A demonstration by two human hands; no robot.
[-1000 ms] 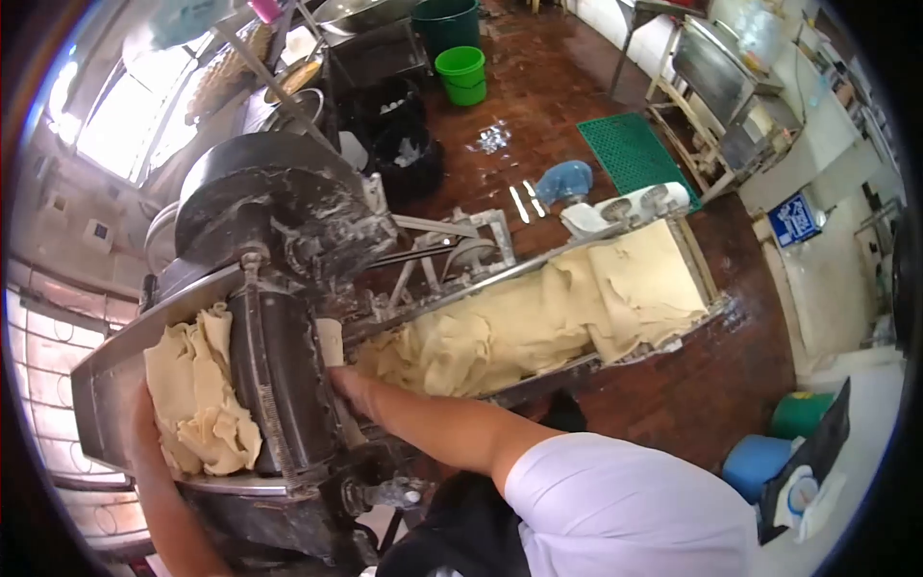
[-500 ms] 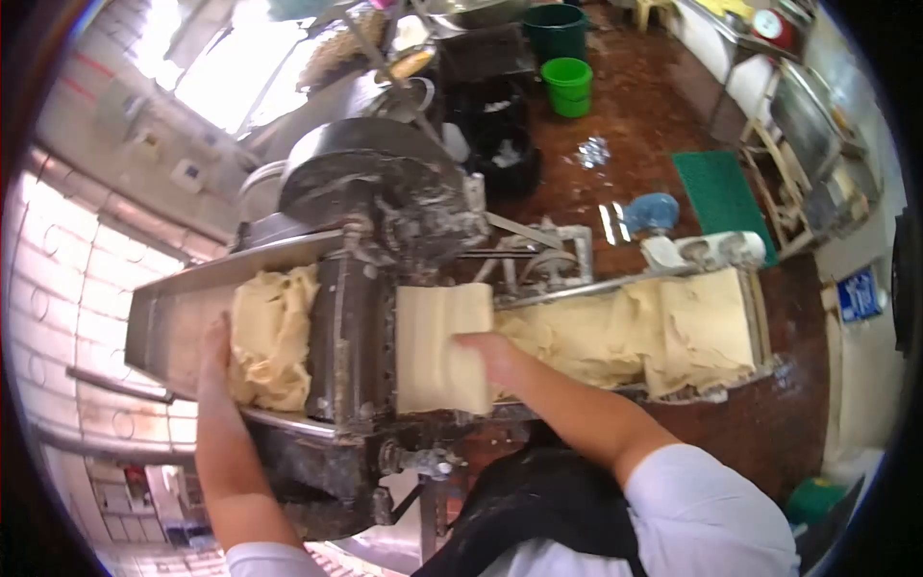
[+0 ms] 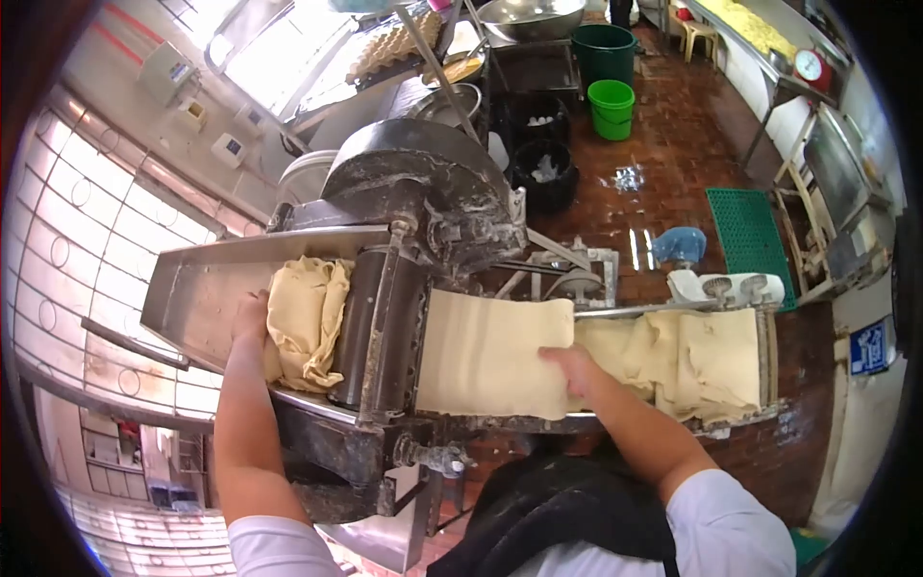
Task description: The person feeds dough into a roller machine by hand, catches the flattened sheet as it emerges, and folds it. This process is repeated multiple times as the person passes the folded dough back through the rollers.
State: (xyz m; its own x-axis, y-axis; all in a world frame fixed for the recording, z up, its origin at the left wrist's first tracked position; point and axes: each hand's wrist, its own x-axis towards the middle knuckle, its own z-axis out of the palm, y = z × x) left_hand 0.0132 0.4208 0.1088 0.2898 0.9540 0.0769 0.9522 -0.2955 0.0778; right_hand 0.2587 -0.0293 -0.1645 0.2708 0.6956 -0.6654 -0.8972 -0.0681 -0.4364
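Observation:
A folded lump of pale dough lies in the metal feed tray of a dough sheeter, against its dark roller. My left hand rests at the lump's left side, its fingers partly hidden and not wrapped round anything. From the other side of the rollers comes a smooth, flat dough sheet. At its right edge, my right hand has the thumb on top and the other fingers hidden beneath. More dough lies in loose folds on the tray to the right, under and beyond my right hand.
The sheeter's large round guard rises behind the rollers. On the tiled floor stand a bright green bucket, a dark green bin and black tubs. A green mat lies at right, near a wooden rack.
The dough sheet has come further out of the rollers, and my right hand has moved right with its edge. My left hand stays by the lump. The view has shifted.

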